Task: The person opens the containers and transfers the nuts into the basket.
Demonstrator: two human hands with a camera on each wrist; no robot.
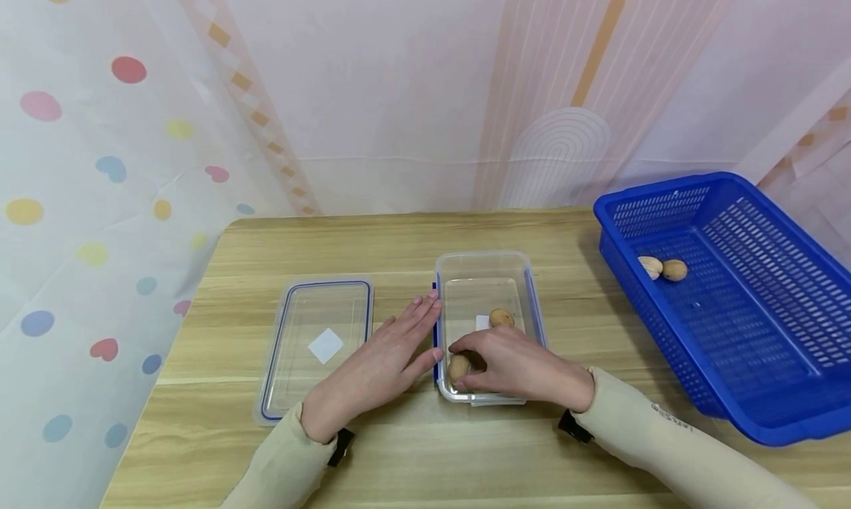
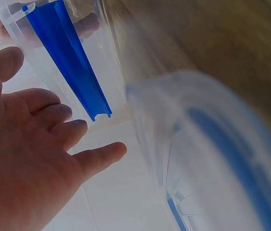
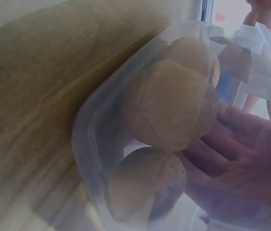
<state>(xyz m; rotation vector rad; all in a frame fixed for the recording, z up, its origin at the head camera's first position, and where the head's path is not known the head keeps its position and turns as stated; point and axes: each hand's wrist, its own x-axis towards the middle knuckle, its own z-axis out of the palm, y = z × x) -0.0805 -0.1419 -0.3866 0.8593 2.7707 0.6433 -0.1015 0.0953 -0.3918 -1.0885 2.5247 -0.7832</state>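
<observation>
Inside the clear container [image 1: 482,255], at its near left corner: one brown nut [image 1: 459,369], pinched between thumb and fingers of the right hand [image 1: 515,365], which reaches over the container's near right edge. Farther back on the container's floor: a second nut [image 1: 501,318], with a white square [image 1: 482,322] next to it, partly covered. Through the container's wall, the right wrist view shows more than one nut; full count cannot be told, the hand hiding part.

At the container's left side, by its blue clip [image 2: 70,60]: the left hand [image 1: 385,357], fingers spread and mostly straight; contact cannot be told.

Left of the container: one clear lid [image 1: 359,302], blue seal, flat on the desk [image 1: 439,465], with a white label [image 1: 326,346]; left forearm near it.

Right of the container, well apart: one blue basket [image 1: 691,376], perforated, holding two nuts [image 1: 674,270] side by side.

Beyond the container: one patterned backdrop [image 1: 399,88].
</observation>
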